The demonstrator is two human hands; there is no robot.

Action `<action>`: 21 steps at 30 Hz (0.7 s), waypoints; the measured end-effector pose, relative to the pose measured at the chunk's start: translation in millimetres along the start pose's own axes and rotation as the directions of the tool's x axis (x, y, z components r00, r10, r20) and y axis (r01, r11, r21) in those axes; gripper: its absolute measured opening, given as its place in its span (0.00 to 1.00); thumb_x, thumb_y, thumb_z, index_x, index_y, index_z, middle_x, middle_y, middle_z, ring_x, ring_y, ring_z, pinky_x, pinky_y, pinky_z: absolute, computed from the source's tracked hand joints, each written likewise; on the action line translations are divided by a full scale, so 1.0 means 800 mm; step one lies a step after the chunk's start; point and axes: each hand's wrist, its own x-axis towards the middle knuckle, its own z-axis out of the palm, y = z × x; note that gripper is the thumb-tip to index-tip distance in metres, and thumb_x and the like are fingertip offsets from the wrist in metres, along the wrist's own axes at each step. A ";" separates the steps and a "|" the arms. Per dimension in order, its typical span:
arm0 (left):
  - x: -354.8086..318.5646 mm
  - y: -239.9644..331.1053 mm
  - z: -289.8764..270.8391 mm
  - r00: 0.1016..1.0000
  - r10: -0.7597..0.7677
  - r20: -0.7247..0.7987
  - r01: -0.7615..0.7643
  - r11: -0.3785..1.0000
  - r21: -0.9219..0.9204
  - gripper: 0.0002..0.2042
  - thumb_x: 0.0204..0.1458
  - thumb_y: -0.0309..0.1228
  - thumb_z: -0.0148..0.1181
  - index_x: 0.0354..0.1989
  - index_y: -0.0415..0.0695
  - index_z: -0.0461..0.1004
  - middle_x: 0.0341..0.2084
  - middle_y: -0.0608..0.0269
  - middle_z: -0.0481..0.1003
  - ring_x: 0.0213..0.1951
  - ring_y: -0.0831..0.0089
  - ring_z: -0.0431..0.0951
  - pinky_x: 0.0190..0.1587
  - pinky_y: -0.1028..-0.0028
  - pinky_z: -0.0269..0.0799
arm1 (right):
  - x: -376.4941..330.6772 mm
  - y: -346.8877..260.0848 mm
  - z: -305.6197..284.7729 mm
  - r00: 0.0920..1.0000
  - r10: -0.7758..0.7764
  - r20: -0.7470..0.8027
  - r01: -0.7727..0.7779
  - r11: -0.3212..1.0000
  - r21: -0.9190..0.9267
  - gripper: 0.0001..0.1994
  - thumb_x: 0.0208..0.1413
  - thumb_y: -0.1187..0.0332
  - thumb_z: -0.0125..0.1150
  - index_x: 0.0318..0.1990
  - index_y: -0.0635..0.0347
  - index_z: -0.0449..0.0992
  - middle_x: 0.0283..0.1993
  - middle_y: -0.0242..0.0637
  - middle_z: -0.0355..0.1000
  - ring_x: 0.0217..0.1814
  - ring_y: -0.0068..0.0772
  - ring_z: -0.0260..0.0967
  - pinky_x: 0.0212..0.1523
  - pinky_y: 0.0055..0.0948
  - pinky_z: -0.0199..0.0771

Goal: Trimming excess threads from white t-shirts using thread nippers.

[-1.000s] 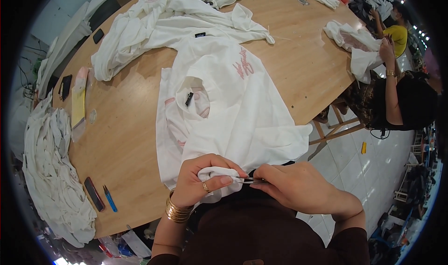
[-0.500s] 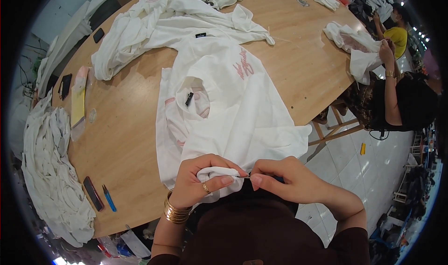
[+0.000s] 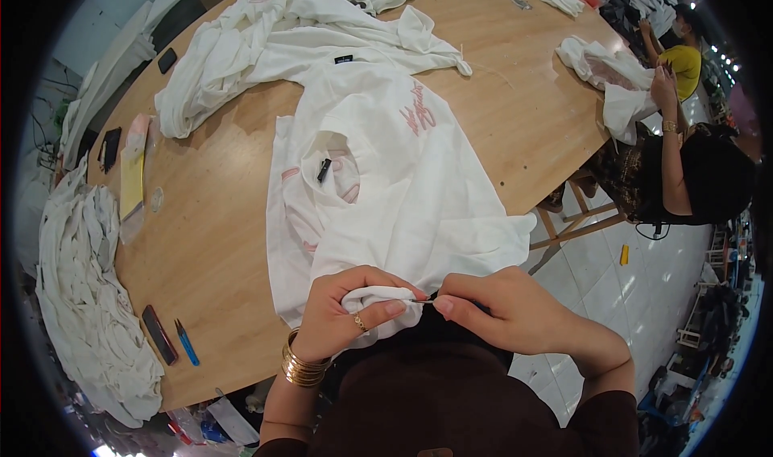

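Our left hand [image 3: 354,308] pinches a fold of the white cloth shirt with pink script [image 3: 394,167]; our right hand [image 3: 507,308] grips a slim metal tool [image 3: 423,301] (tip at the fold). The shirt reaches the near edge of the light-brown wooden surface [image 3: 209,239].

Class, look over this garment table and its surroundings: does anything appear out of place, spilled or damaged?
One thing: a small yellow object lies on the pale tiled floor, right of the light-brown wooden table, perhaps dropped. I see no spill or damage.
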 end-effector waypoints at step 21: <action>-0.001 0.006 -0.001 0.999 -0.040 0.019 0.038 0.995 0.088 0.08 0.47 0.26 0.60 0.35 0.37 0.75 0.33 0.61 0.77 0.37 0.78 0.75 0.43 0.78 0.69 | 0.007 0.001 -0.004 0.999 -0.004 0.043 0.009 0.995 -0.095 0.15 0.58 0.57 0.45 0.30 0.60 0.70 0.16 0.41 0.67 0.19 0.45 0.66 0.22 0.37 0.63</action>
